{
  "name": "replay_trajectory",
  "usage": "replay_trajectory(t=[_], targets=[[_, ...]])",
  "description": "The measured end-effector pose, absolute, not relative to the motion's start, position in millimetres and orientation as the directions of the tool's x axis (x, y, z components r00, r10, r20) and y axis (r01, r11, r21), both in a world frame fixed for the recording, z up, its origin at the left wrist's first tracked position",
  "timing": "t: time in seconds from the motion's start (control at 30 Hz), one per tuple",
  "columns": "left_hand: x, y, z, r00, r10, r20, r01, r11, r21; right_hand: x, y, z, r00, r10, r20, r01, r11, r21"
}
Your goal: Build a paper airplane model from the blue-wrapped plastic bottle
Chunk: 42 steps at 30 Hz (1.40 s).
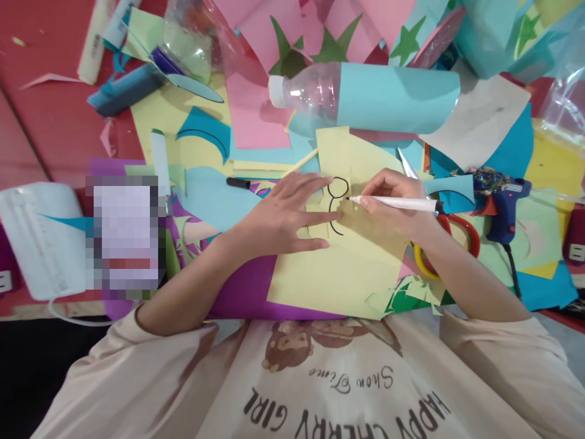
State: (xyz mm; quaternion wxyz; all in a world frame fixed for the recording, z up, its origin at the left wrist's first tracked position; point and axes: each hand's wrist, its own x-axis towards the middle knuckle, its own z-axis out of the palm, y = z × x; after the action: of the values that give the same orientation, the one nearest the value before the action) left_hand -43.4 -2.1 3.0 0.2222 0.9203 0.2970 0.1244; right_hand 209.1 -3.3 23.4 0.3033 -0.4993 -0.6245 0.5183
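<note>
Right hand (390, 198) pinches a white marker (406, 203), tip at black lines (338, 197) on pale yellow paper (338, 274); left hand (295, 213) spread over the paper, fingertips reaching the lines. Beyond: clear bottle (397, 97) on its side, wrapped in light blue. Off right: red-and-yellow scissors (474, 238), partly hidden by the arm (461, 280); blue glue gun (503, 213) near them

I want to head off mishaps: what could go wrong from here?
The left hand has one of its fingers across the black line, so that line might smudge. The marker in the right hand has its tip near those fingers and could mark them. The scissors lie partly under the right forearm, so a swing might knock them.
</note>
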Motion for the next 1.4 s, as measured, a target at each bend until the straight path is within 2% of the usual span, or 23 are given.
replay_trajectory(t=[0.3, 0.63, 1.4], targets=[[-44.4, -1.5, 1.8, 0.799, 0.585, 0.135, 0.472, -0.751, 0.461, 205.0, -6.4, 23.2, -0.311, 0.937, -0.16, 0.39, -0.027, -0.92], [-42.6, -1.0, 4.7, 0.796, 0.597, 0.098, 0.483, -0.725, 0.491, 202.9, -5.5, 22.9, -0.31, 0.942, -0.132, 0.437, 0.017, -0.899], [-42.0, -1.4, 4.9, 0.788, 0.61, 0.077, 0.495, -0.704, 0.51, 200.4, -6.6, 32.5, -0.306, 0.937, -0.172, 0.468, -0.009, -0.884]])
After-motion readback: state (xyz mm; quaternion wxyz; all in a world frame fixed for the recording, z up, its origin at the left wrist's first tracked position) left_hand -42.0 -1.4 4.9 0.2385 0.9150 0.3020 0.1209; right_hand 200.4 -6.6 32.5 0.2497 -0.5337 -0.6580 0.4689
